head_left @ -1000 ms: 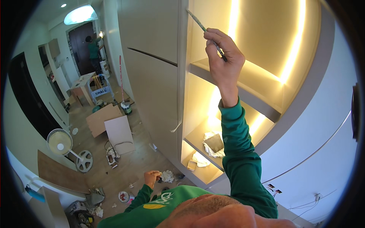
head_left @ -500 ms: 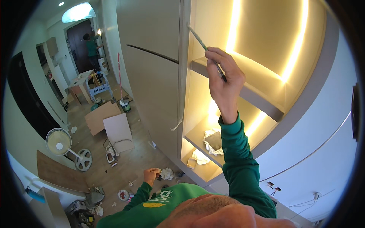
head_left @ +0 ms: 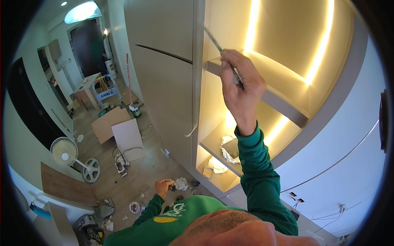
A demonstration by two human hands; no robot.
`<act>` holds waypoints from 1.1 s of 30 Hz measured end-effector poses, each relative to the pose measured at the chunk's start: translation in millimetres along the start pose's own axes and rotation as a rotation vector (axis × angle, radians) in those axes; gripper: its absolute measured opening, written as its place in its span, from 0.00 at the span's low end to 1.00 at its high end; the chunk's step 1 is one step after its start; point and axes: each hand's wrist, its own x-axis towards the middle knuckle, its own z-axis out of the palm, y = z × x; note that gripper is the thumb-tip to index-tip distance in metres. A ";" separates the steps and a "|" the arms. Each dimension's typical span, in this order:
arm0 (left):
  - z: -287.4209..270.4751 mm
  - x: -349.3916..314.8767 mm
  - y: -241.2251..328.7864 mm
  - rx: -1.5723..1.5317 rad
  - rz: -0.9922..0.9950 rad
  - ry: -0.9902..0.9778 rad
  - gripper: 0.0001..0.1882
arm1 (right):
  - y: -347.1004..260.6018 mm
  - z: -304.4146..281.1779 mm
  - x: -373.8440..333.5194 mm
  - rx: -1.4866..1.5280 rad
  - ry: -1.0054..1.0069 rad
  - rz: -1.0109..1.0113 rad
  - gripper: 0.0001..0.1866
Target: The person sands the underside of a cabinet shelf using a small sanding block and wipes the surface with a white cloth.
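My right hand (head_left: 244, 84) is raised in front of a cabinet, pinching a thin paintbrush (head_left: 214, 40). The brush slants up and left, its tip at the upright cabinet edge (head_left: 199, 82) beside the lit shelves. Low down near my body, my left hand (head_left: 163, 187) is closed. Something small and dark shows by its fingers, too small to name. Next to that hand in the picture is a crumpled white rag or paper (head_left: 181, 184); whether they touch I cannot tell.
Shelves hold crumpled white cloths (head_left: 217, 165) and a sponge-like block (head_left: 208, 171). Cardboard sheets (head_left: 128, 137), a power tool with a cord (head_left: 120, 163), a standing fan (head_left: 64, 152) and a paint can (head_left: 135, 110) stand about the floor. A blurred figure is at the far door.
My right hand and the brush have shifted very slightly, with the brush tip still at the cabinet edge. The whole view has moved a little. The figure by the door now appears blurred.
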 end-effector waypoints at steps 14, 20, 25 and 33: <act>-4.5 0.5 -23.0 -0.004 -0.004 -0.038 0.07 | -32.1 -72.2 -118.2 0.160 -0.144 0.483 0.09; -14.3 -26.3 -32.7 0.054 -0.037 -0.061 0.10 | -68.8 -156.3 -314.5 0.569 0.086 1.703 0.15; -28.2 -54.9 -45.1 0.121 -0.178 0.025 0.10 | -91.2 -212.7 -405.4 0.474 0.240 1.990 0.16; -41.2 -85.2 -59.1 0.195 -0.214 0.079 0.11 | -78.2 -218.9 -388.3 0.229 -0.240 1.714 0.14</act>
